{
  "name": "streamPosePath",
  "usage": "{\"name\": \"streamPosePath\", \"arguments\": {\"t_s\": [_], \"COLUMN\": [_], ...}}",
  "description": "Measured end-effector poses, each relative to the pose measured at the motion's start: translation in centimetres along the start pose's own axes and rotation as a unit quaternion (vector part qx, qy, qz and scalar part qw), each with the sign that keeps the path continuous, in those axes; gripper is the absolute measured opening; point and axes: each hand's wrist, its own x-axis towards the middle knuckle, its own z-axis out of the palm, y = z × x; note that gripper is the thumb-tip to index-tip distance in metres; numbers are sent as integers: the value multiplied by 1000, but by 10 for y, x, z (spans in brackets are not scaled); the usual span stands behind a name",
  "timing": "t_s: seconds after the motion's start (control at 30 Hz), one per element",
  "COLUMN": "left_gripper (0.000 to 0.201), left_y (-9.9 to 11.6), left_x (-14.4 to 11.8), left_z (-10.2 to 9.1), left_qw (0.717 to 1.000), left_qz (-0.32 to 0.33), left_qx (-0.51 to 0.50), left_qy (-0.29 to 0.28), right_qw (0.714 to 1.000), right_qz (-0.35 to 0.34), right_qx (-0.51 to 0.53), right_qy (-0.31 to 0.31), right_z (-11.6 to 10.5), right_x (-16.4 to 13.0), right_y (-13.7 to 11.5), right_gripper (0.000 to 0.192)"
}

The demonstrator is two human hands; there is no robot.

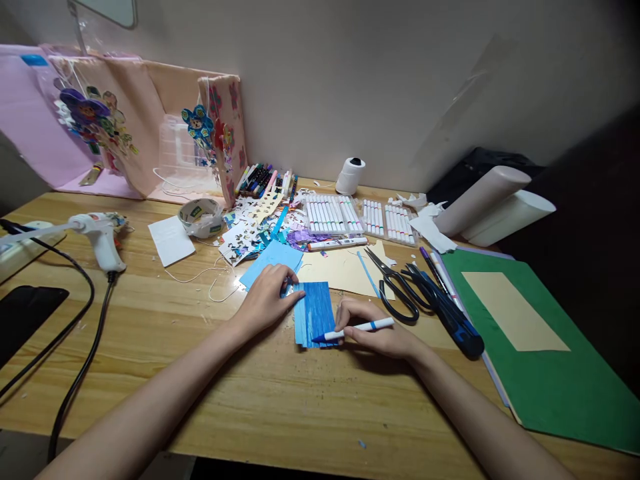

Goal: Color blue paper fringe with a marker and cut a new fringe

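Note:
A small blue paper piece (315, 312) lies on the wooden desk (250, 400), streaked with darker blue marker strokes. My left hand (267, 299) presses flat on its upper left corner, fingers spread over it. My right hand (377, 330) grips a white marker with a blue band (356, 329), its blue tip touching the lower edge of the paper. A lighter blue sheet (273, 257) and a cream sheet (340, 270) lie just behind the hands.
Black scissors (397, 287) and a blue-black cutter (450, 313) lie right of my right hand. Marker trays (333, 215) and paper scraps (250, 230) sit behind. A glue gun (100, 237) with cable is at left, a green folder (560, 347) at right.

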Motion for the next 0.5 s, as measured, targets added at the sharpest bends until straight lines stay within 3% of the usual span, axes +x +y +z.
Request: {"name": "streamPosePath", "arguments": {"t_s": [0.13, 0.27, 0.4, 0.5], "left_gripper": [17, 16, 15, 15], "left_y": [0, 1, 1, 0], "left_x": [0, -1, -1, 0], "left_z": [0, -1, -1, -1], "left_qw": [1000, 1000, 1000, 1000], "left_qz": [-2, -7, -10, -13], "left_qx": [-1, -3, -8, -12], "left_qy": [-5, -4, -5, -5], "right_qw": [998, 999, 997, 998], "right_qz": [29, 18, 28, 17], "right_qx": [-7, 2, -6, -8], "right_qy": [58, 43, 78, 60], "right_z": [1, 2, 3, 3], "right_x": [1, 1, 0, -1], "right_y": [-3, -2, -1, 1], "right_gripper": [26, 21, 19, 19]}}
